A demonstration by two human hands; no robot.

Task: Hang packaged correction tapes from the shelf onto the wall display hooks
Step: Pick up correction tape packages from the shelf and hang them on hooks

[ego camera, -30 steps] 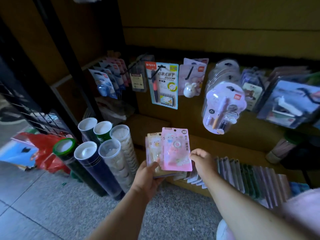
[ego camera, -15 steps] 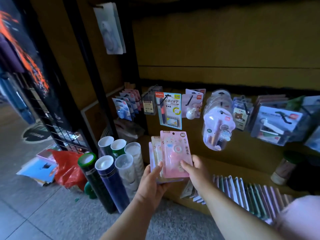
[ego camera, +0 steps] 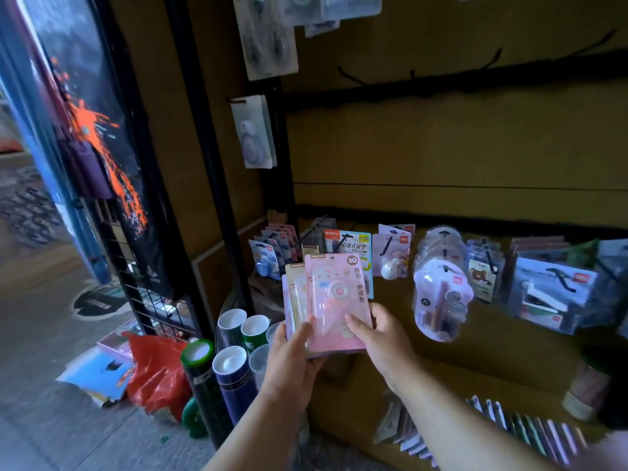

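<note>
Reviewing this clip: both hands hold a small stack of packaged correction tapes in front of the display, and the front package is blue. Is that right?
Not quite. The head view shows the left hand and the right hand both holding the stack of correction tapes, but the front package is pink, not blue. The rest stands: the stack is held up in front of the wall display.

Above the held stack of packs (ego camera: 326, 300), the brown wall panel (ego camera: 441, 137) lies bare and open, reaching up to a dark rail with bare hooks (ego camera: 350, 78) jutting toward the near side. Right of the stack, a bulging clear blister pack (ego camera: 440, 300) hangs out from the wall and narrows the way rightward. Behind the stack, hung cards (ego camera: 346, 244) crowd the lower rail. To the left, a black upright post (ego camera: 217, 185) and standing rolls (ego camera: 234, 372) block the way.
</note>
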